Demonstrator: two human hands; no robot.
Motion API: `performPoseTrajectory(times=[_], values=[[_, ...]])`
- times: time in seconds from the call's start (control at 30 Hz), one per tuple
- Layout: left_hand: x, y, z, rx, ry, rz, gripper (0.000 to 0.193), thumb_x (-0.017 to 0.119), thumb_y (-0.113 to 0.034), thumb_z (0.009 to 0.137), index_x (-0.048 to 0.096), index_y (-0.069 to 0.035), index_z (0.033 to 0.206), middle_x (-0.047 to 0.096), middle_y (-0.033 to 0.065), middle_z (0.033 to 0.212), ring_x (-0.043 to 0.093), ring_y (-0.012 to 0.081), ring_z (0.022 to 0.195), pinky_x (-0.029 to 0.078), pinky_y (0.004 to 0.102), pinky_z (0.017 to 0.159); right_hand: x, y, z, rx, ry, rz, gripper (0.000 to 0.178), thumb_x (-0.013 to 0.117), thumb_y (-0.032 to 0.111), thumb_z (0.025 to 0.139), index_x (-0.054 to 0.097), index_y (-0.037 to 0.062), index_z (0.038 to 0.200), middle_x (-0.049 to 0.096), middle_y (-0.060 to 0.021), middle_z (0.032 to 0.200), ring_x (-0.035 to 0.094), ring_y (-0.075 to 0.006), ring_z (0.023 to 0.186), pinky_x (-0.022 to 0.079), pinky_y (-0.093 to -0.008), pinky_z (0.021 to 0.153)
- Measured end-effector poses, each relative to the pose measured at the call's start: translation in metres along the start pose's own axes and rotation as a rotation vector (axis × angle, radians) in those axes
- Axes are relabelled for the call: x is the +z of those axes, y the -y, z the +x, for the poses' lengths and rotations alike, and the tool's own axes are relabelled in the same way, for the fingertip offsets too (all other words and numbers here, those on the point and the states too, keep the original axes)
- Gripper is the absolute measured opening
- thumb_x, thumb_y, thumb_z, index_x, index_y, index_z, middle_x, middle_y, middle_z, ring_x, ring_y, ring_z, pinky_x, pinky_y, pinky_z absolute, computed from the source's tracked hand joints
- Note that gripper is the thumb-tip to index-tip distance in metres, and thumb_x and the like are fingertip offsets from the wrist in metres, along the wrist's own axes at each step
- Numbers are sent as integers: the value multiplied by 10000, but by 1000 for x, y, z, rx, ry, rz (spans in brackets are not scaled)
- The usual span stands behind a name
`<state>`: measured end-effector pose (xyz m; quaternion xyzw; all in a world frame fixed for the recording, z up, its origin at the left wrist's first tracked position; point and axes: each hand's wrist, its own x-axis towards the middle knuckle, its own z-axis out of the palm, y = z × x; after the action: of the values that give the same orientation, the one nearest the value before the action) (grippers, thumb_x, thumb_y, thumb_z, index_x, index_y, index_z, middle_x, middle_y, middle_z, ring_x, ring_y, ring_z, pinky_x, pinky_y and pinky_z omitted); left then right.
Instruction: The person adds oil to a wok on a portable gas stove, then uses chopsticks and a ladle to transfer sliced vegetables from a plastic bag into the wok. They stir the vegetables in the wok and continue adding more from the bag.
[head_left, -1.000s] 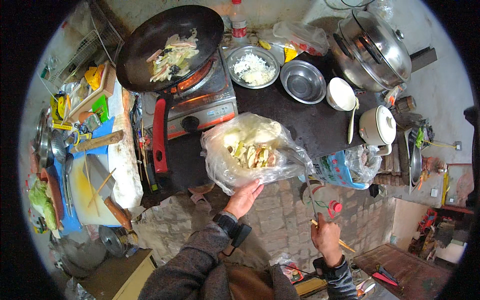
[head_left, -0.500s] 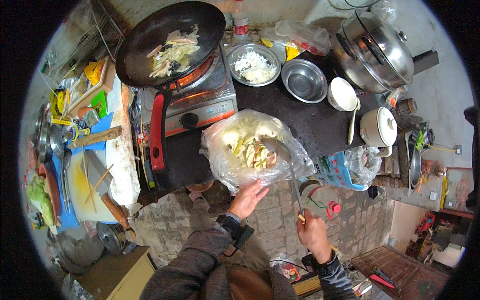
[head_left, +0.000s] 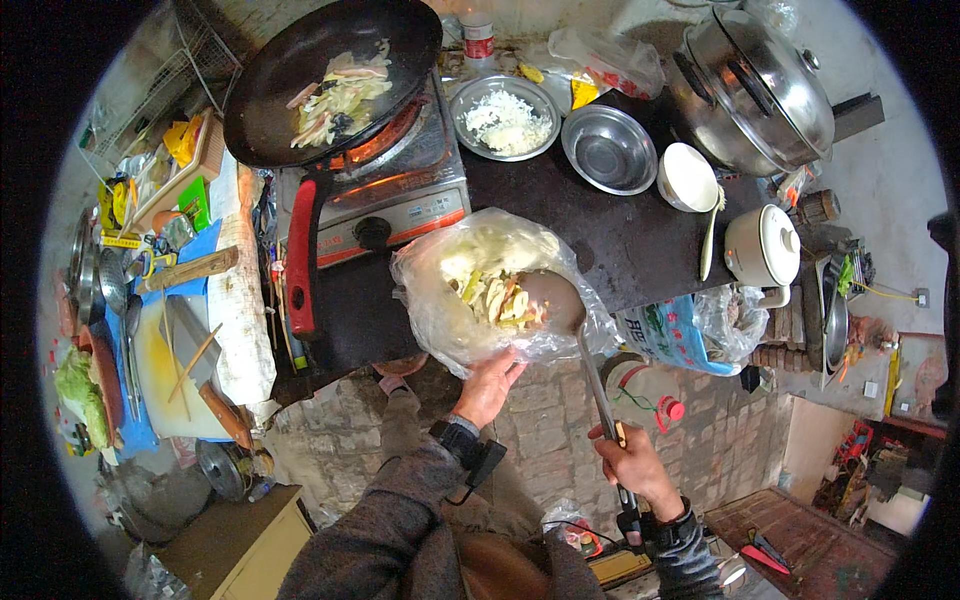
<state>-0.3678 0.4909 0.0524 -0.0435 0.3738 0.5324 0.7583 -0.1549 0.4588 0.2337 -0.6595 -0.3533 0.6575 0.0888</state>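
Observation:
A clear plastic bag [head_left: 435, 305], spread wide like a bowl, sits at the counter's front edge with sliced pale vegetables and pinkish pieces [head_left: 497, 298] in it. My left hand [head_left: 485, 388] holds its near edge, the fingertips pressed against the plastic and partly hidden. My right hand [head_left: 636, 468] is wrapped round the handle of a long metal spatula [head_left: 592, 375]. The spatula's rounded head is inside the bag, at the right side of the food. Beyond, a black wok [head_left: 265, 110] with a red handle tilts over the stove [head_left: 415, 215], similar slices lying in it.
Behind the bag are a metal bowl of chopped white bits [head_left: 505, 118], another metal bowl [head_left: 610, 150], a white bowl [head_left: 687, 178] and a big steamer pot [head_left: 760, 100]. A lidded white pot [head_left: 762, 245] stands right. A knife [head_left: 225, 410] lies on the left board.
The spatula's head has turned to show its broad face, and its handle reaches further back past my right hand. My left fingers have drawn closer together at the bag's edge.

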Motion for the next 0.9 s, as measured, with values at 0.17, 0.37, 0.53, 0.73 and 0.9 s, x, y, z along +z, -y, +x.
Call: performPoseTrajectory(times=[0.17, 0.37, 0.53, 0.73, 0.9], values=[[6, -5, 0, 38, 32, 51, 138, 559, -68, 913, 598, -34, 1041, 604, 43, 1102, 563, 165, 1055, 433, 402, 985, -3, 3, 13, 44, 43, 76, 168, 524, 72, 889, 585, -32, 1006, 482, -22, 525, 463, -104, 413, 356, -273, 402], [0, -9, -7, 19, 69, 102, 211, 551, -84, 924, 564, -13, 1122, 584, 57, 1149, 546, 184, 1094, 404, 421, 1025, -15, 8, 15, 82, 125, 196, 209, 515, 73, 858, 599, -45, 1009, 478, -35, 503, 421, -110, 392, 335, -258, 412], [-4, -14, -17, 45, -7, 87, 221, 535, -68, 925, 548, 15, 1130, 593, 84, 1137, 555, 217, 1098, 417, 450, 1023, -14, 8, 15, 60, 105, 192, 190, 545, 94, 882, 606, -25, 1017, 503, -26, 535, 449, -107, 412, 358, -254, 417], [-7, -19, -16, 192, -78, 110, 260, 533, -80, 932, 532, 21, 1171, 592, 90, 1151, 580, 211, 1065, 476, 419, 958, 0, 3, 22, 26, 77, 120, 179, 510, 34, 868, 592, -32, 1013, 496, -27, 540, 458, -102, 418, 355, -257, 416], [-11, -27, -2, 174, -105, 214, 300, 545, -116, 935, 522, 39, 1191, 591, 104, 1142, 602, 226, 1025, 490, 402, 937, 6, 5, 24, 42, 186, 91, 206, 498, 37, 858, 590, -42, 1024, 474, -22, 526, 449, -103, 414, 349, -250, 418]])
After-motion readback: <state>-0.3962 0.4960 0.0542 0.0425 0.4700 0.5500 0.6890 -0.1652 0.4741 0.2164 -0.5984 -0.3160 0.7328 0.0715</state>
